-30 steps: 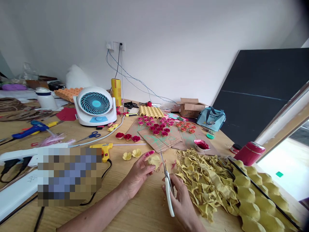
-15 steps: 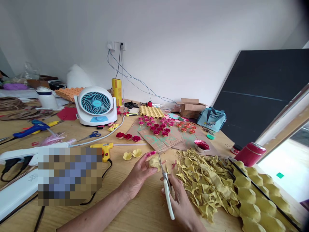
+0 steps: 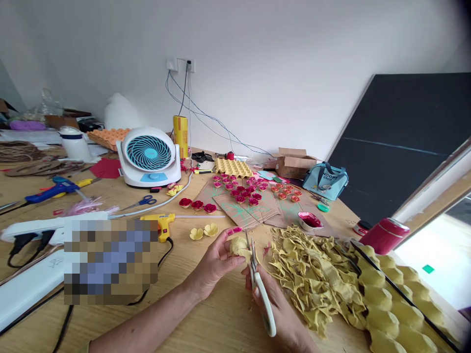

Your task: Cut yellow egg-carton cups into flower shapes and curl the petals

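My left hand (image 3: 215, 264) is closed on a small yellow egg-carton cup (image 3: 239, 245), held just above the wooden table (image 3: 206, 323). My right hand (image 3: 279, 314) grips white-handled scissors (image 3: 261, 289), whose blades reach up into the cup's edge. A heap of yellow carton scraps (image 3: 316, 274) lies right of both hands. Two cut yellow flowers (image 3: 204, 231) rest on the table just beyond my left hand.
A yellow glue gun (image 3: 162, 225) and a blurred patch lie to the left. Further back stand a white-blue fan (image 3: 149, 157), red painted flowers on cardboard (image 3: 243, 196), a bowl of red paint (image 3: 309, 221), a red tin (image 3: 384, 234) and yellow egg trays (image 3: 401, 304) at the right.
The scissors have closed in on the cup and now cut at its edge. My left hand turned the cup slightly. The view shifted a little to the left.
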`<state>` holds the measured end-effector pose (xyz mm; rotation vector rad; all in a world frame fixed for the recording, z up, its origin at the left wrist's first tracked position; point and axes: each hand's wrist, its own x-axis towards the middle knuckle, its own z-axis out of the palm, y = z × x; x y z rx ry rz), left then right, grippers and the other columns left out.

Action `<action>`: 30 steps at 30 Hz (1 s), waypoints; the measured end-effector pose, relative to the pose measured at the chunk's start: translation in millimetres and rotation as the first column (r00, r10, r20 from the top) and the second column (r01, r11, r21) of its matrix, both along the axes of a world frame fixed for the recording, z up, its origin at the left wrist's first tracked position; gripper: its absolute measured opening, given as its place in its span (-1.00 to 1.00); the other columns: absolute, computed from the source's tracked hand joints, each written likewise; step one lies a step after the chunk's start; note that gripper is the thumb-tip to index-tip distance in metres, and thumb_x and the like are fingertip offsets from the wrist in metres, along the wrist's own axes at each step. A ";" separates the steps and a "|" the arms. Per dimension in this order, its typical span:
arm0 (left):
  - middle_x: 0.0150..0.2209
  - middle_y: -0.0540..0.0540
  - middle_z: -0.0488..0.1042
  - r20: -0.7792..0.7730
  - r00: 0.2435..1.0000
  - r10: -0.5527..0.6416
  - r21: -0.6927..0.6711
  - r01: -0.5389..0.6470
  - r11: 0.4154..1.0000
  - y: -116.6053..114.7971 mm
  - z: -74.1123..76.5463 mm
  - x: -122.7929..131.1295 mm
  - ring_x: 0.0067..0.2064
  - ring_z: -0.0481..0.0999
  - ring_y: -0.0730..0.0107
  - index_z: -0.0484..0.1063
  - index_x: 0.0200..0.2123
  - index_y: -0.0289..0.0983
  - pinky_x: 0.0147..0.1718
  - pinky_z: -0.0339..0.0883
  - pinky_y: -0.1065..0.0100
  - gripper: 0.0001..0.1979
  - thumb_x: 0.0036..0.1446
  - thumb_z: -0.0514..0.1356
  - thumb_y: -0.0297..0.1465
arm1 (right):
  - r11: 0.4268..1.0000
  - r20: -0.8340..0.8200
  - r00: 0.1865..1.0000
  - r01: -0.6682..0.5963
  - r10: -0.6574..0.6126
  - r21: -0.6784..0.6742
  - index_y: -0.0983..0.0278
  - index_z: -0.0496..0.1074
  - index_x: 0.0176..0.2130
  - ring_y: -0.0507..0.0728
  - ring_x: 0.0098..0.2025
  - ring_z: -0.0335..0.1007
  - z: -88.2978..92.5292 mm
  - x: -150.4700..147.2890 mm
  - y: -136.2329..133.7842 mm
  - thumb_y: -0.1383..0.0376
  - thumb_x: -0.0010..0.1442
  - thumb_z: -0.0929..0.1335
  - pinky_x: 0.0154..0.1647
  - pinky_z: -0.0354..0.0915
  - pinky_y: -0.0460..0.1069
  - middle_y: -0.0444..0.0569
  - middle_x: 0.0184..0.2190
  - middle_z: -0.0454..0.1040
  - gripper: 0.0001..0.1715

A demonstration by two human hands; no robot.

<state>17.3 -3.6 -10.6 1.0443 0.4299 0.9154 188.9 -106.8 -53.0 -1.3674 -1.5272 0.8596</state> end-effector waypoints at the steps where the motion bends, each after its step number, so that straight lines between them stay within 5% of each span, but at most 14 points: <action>1: -0.12 -0.08 0.58 -0.008 1.000 0.004 0.000 -0.004 1.000 0.0 -0.1 0.1 -0.07 0.53 0.26 0.31 0.11 -0.17 -0.02 0.27 0.28 -0.36 -0.06 0.43 -0.40 | 1.000 -0.005 1.000 0.001 -0.001 0.004 0.12 0.43 0.06 0.23 -0.03 0.39 -0.8 0.5 0.1 0.01 0.30 0.29 0.06 0.32 0.07 -0.04 -0.16 0.49 -0.58; 18: -0.19 -0.01 0.58 0.057 0.998 0.003 -0.077 0.001 0.997 -2.6 -4.7 5.5 -0.13 0.52 0.37 0.37 0.05 -0.18 -0.06 0.24 0.36 -0.39 -0.09 0.45 -0.44 | 0.999 0.004 0.999 0.033 -0.033 0.000 0.09 0.46 0.06 0.27 0.01 0.35 -1.6 -0.6 -0.2 -0.04 0.26 0.31 0.10 0.28 0.10 -0.03 -0.07 0.49 -0.53; 30: -0.24 0.00 0.58 0.158 0.986 -0.043 -0.134 0.065 0.989 -3.4 -4.8 7.1 -0.20 0.51 0.43 0.36 0.01 -0.23 -0.11 0.25 0.37 -0.40 -0.12 0.45 -0.50 | 0.996 0.008 0.999 -0.037 0.036 0.076 0.16 0.42 -0.08 0.19 -0.23 0.24 10.3 -8.1 2.9 -0.17 0.28 0.20 -0.15 0.24 0.04 -0.06 -0.29 0.36 -0.45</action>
